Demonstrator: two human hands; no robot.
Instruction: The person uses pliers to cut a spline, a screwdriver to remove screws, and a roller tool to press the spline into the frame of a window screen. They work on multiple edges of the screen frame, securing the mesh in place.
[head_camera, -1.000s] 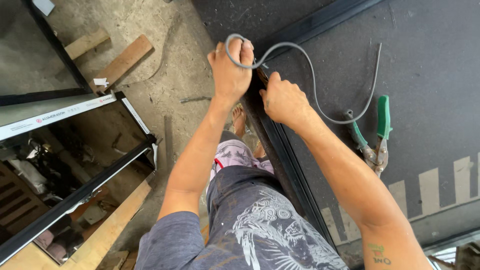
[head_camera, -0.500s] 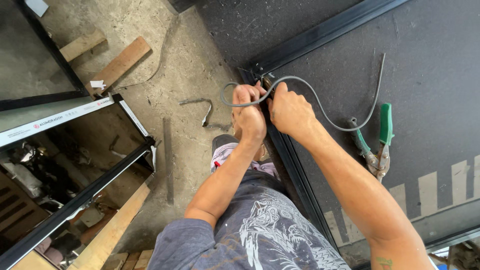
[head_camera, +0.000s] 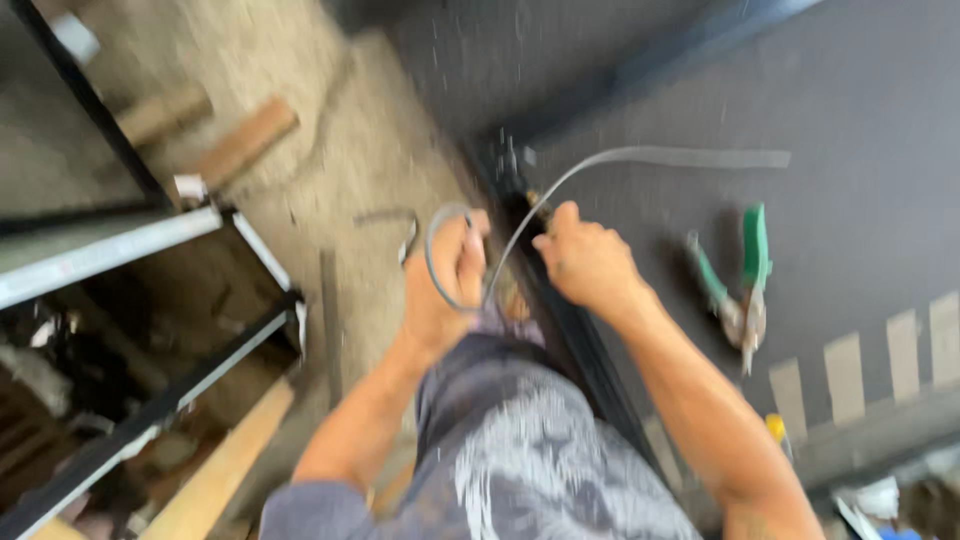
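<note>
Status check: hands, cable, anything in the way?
Both hands gripping grey cable: left hand on the loop, right hand at dark frame. Green pliers lie beside, clear. Picture blurred.

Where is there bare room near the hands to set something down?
Free: the dark panel above the grey strip, and between the green-handled pliers and the right hand. Crowded: around the left hand, which grips the strip's loop beside the black frame rail.

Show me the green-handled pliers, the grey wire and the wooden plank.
green-handled pliers (head_camera: 752, 262), head view, right handle.
grey wire (head_camera: 640, 156), head view, upper curved stretch.
wooden plank (head_camera: 243, 142), head view, middle of its face.
</note>
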